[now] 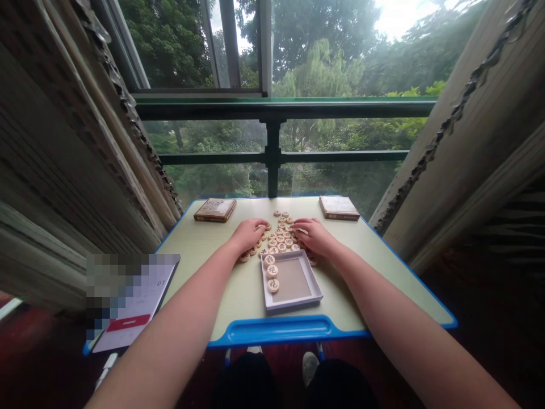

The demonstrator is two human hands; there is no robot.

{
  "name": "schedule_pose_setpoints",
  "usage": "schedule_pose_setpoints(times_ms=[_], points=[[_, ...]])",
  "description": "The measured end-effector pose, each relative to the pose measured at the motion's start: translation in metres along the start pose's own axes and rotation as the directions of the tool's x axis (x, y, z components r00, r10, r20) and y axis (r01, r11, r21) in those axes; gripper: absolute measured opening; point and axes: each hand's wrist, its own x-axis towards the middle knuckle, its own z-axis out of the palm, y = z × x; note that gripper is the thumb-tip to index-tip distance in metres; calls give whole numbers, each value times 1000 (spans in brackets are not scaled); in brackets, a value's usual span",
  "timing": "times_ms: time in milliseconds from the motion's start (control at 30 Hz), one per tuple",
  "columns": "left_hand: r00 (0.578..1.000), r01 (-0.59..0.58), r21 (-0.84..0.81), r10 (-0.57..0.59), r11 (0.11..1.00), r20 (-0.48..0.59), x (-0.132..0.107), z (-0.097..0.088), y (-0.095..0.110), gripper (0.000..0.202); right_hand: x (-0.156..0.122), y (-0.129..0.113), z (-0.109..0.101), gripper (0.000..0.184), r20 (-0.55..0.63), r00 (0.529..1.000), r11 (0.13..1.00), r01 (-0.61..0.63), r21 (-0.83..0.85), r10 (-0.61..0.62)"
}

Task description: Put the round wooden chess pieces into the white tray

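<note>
Round wooden Chinese chess pieces (281, 247) with dark characters lie in a loose heap at the middle of the table. My left hand (249, 234) rests at the heap's left side, fingers loosely bent and apart, its tips against a chess piece (268, 226). On the other side, my right hand (314, 235) lies over the edge of the heap with its fingers spread, touching pieces and partly hiding them. Just in front of the heap is a shallow open box tray (315, 279). Three chess pieces (272, 271) form a column along its left wall.
Two flat boxes stand on the table's far part, a brown box (215, 209) left and a lighter box (339, 207) right. A tablet-like device (140, 307), partly blurred out, lies at the left edge. The table (383, 284) has a blue rim; a window with railing (340, 108) is beyond.
</note>
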Motion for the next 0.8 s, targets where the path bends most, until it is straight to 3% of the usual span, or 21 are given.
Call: schedule_pose_setpoints(times_ms=[100, 267, 400, 600, 800], points=[[999, -48, 32, 48, 998, 25, -1, 0, 1, 29, -1, -1, 1, 25, 44, 997, 998, 58, 4, -58], [987, -154, 65, 151, 986, 47, -3, 1, 5, 31, 0, -2, 3, 27, -13, 1000, 1000, -4, -27, 4], [965, -246, 81, 236, 966, 117, -5, 2, 10, 32, 1, -3, 5, 26, 8, 1000, 999, -20, -27, 21], [962, -249, 32, 244, 968, 119, -4, 3, 10, 31, 1, -4, 3, 27, -27, 997, 997, -72, -15, 72], [961, -258, 26, 254, 966, 106, -4, 2, 10, 31, 0, -9, 1, 21, 15, 994, 993, 106, 49, -107]])
